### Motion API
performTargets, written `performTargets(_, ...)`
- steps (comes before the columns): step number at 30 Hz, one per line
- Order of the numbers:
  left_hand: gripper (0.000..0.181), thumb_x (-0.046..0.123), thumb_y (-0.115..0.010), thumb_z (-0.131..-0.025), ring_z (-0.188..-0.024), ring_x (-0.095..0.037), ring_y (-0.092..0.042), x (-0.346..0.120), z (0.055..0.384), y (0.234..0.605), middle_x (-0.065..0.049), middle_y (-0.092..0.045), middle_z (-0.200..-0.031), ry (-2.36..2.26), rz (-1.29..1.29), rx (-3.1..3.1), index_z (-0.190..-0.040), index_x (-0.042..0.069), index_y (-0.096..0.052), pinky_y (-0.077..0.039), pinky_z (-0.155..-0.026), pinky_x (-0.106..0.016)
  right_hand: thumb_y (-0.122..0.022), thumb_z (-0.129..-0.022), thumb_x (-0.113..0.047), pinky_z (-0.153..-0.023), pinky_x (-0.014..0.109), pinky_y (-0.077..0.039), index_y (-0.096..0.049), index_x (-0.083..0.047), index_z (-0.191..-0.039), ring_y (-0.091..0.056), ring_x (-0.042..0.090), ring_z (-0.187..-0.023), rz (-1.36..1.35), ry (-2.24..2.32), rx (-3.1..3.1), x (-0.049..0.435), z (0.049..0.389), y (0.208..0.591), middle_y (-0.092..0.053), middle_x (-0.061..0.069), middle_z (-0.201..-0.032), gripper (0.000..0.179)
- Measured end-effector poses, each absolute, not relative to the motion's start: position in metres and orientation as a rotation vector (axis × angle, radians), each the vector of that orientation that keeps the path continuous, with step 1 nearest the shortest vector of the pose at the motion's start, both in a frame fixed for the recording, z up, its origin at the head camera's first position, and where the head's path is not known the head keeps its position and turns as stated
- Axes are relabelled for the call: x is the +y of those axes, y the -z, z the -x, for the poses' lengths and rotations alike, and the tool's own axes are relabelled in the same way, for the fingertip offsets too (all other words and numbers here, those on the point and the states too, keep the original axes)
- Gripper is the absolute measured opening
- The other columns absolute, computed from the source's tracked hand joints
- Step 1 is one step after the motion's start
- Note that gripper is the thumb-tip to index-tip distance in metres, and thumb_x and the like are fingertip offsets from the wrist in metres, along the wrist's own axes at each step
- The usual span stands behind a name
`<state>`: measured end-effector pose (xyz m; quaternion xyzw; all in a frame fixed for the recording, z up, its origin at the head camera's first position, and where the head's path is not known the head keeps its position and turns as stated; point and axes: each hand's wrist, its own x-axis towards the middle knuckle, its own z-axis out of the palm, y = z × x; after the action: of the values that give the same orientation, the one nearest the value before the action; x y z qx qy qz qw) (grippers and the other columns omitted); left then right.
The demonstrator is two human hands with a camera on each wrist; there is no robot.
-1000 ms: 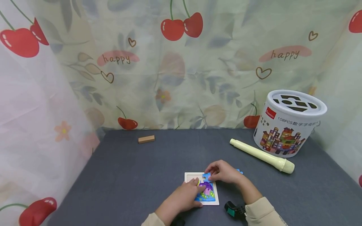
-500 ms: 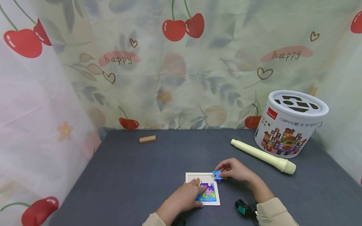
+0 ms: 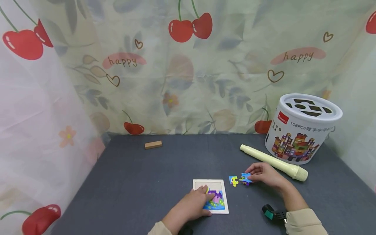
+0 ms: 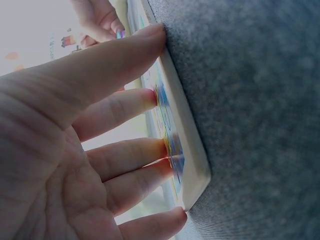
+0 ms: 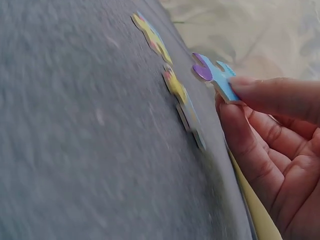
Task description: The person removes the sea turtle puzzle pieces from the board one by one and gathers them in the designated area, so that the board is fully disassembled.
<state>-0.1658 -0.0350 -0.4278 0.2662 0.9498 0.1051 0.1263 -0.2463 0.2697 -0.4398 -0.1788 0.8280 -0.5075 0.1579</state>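
My left hand (image 3: 192, 201) lies over a square wooden jigsaw tray (image 3: 225, 209). Extended fingertips press on the coloured pieces, while the thumb touches the tray's edge in the left wrist view. A purple, pink and blue picture (image 3: 215, 199) shows beside the fingers, partly covered. To the right, my right hand (image 3: 265, 174) pinches a blue puzzle piece with a purple knob (image 5: 222, 86) between thumb and index finger, held above the table. Below it in the right wrist view lie loose yellow-and-blue puzzle pieces (image 5: 151, 37); one puzzle piece (image 3: 233, 180) shows clearly in the head view.
A cream toy microphone (image 3: 273, 162) lies just behind the right hand. A white lidded bucket (image 3: 301, 130) stands at the back right. A small wooden block (image 3: 153, 145) is at the back left. A black strap device (image 3: 273, 212) hangs by the right wrist.
My right hand has taken the blue piece out of the tray's upper right and carried it rightward. Loose pieces that it hid now show. The left hand stays on the tray.
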Motion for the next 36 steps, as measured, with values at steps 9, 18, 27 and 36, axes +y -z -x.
performTargets(9,0.056,0.035,-0.073,-0.078,-0.134,-0.025,-0.041,-0.036,0.166,0.427,-0.01,-0.048,-0.141,-0.308,-0.784,2.764,-0.13,0.023,-0.056,-0.039,-0.103,-0.051,-0.063,-0.087,-0.012,-0.068,0.027,-0.055,-0.057,0.015,-0.108,-0.061,0.003,-0.074,0.421,1.485,2.414,0.294,0.245,0.443,-0.065,0.004,-0.087,0.035)
performTargets(18,0.056,0.035,-0.073,-0.079,-0.134,-0.024,-0.04,-0.036,0.167,0.428,-0.01,-0.048,-0.141,-0.298,-0.776,2.757,-0.13,0.024,-0.056,-0.038,-0.103,-0.051,-0.063,-0.088,-0.016,-0.067,0.025,-0.052,-0.059,0.012,-0.112,-0.059,0.003,-0.074,0.281,1.423,2.504,0.305,0.243,0.448,-0.066,0.006,-0.092,0.037)
performTargets(27,0.055,0.036,-0.072,-0.079,-0.135,-0.024,-0.039,-0.035,0.167,0.427,-0.009,-0.047,-0.142,-0.308,-0.755,2.736,-0.131,0.024,-0.056,-0.037,-0.104,-0.05,-0.065,-0.087,-0.017,-0.065,0.024,-0.05,-0.061,0.01,-0.111,-0.056,0.004,-0.072,0.243,1.387,2.522,0.306,0.241,0.451,-0.064,0.005,-0.089,0.036)
performTargets(36,0.056,0.036,-0.073,-0.079,-0.135,-0.024,-0.04,-0.035,0.167,0.428,-0.009,-0.047,-0.141,-0.299,-0.765,2.748,-0.13,0.024,-0.056,-0.038,-0.104,-0.051,-0.065,-0.086,-0.015,-0.059,0.023,-0.048,-0.063,0.01,-0.107,-0.051,0.003,-0.066,0.286,1.357,2.578,0.305,0.24,0.454,-0.064,0.007,-0.087,0.032)
